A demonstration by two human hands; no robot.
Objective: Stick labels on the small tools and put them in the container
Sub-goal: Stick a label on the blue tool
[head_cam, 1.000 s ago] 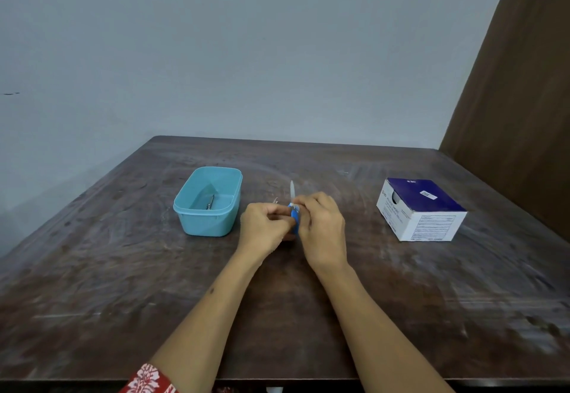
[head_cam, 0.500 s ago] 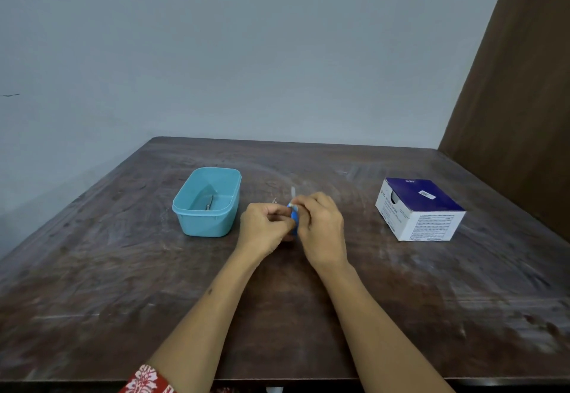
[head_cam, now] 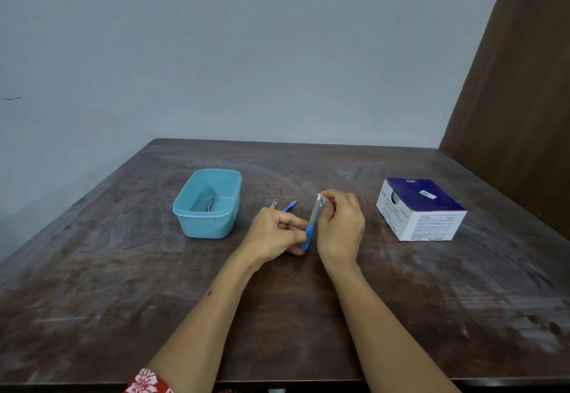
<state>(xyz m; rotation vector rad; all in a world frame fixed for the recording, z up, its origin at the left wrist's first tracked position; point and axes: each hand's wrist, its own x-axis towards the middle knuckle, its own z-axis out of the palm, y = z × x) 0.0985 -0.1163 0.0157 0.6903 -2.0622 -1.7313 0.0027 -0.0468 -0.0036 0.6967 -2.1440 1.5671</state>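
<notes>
My left hand (head_cam: 274, 233) grips the blue handle end of a small blue-and-grey tool (head_cam: 312, 226) held upright over the table's middle. My right hand (head_cam: 339, 226) pinches the tool's upper tip, where a small white label (head_cam: 319, 198) shows. Just beyond my left hand lie two more small tools on the table: a blue-handled one (head_cam: 290, 206) and a metal one (head_cam: 273, 204). To the left stands the light-blue plastic container (head_cam: 207, 223) with one metal tool (head_cam: 210, 205) inside it.
A white and dark-blue cardboard box (head_cam: 421, 210) stands on the right of the dark wooden table (head_cam: 123, 284). A grey wall rises behind the table, and a brown panel stands at the far right.
The two hands have drawn apart: my right hand slid up to the tool's tip. The tool's full length and the two tools behind my left hand now show.
</notes>
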